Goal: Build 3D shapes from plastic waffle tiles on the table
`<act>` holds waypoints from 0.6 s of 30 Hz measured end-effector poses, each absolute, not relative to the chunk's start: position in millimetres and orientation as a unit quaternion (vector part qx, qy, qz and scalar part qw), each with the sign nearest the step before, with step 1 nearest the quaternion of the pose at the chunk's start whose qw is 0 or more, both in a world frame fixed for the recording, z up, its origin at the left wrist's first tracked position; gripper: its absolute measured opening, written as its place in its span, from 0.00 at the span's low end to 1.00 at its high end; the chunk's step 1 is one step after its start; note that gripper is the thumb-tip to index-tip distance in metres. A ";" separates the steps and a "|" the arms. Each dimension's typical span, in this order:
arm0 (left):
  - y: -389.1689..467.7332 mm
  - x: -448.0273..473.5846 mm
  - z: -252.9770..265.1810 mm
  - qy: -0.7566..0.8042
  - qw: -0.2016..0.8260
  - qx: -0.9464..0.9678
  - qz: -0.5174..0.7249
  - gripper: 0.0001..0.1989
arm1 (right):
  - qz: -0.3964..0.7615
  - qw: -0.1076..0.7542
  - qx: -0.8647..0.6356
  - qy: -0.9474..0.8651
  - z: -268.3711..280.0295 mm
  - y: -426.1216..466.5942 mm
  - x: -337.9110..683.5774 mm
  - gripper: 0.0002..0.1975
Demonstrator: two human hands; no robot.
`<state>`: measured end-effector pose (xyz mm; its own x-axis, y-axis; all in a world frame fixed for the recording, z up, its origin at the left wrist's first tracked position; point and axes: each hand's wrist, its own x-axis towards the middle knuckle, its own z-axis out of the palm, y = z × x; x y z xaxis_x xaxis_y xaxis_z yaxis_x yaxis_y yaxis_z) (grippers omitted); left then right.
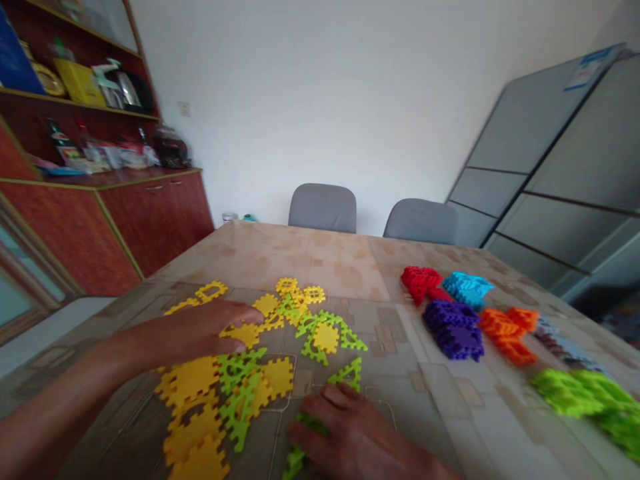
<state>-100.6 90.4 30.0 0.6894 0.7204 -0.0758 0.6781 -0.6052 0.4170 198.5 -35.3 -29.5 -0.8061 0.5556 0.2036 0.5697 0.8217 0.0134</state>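
My left hand (220, 327) reaches in from the left, thumb and fingers apart around a yellow square tile (249, 335) with toothed edges. Whether it presses on that tile I cannot tell. Near the front edge, my right hand (345, 427) is curled over a green toothed piece (311, 424), partly hidden by its fingers. A green triangular piece (351, 373) lies just beyond its fingertips. Between the hands, green triangular frames (241, 407) overlap yellow tiles (277, 377). More yellow tiles (195, 443) spread below my left wrist. Farther back sits a mixed yellow and green cluster (287, 307).
Sorted piles stand to the right: red (421, 283), light blue (467, 288), purple (454, 329), orange (509, 332), grey (567, 345) and green (583, 395). Two grey chairs (323, 207) are behind the patterned table (280, 243). A red-brown cabinet (160, 213) is at the left.
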 end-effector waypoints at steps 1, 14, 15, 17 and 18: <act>92.0 -103.3 30.7 0.395 0.209 0.893 0.062 0.19 | -0.033 0.096 -0.296 -0.950 -31.1 -34.9 198.1 0.06; 68.5 -171.5 5.8 0.424 0.274 0.861 0.066 0.36 | -0.051 0.162 -0.401 -0.900 -51.3 -17.3 195.2 0.19; 65.9 -172.9 1.6 0.419 0.279 0.862 0.068 0.36 | -0.047 0.166 -0.408 -0.897 -53.1 -15.7 194.7 0.18; 62.6 -172.0 -3.4 0.409 0.279 0.867 0.059 0.34 | -0.039 0.172 -0.422 -0.889 -56.5 -12.9 193.8 0.17; 61.7 -170.3 -4.1 0.408 0.275 0.869 0.053 0.33 | -0.036 0.174 -0.427 -0.887 -58.0 -11.8 193.5 0.17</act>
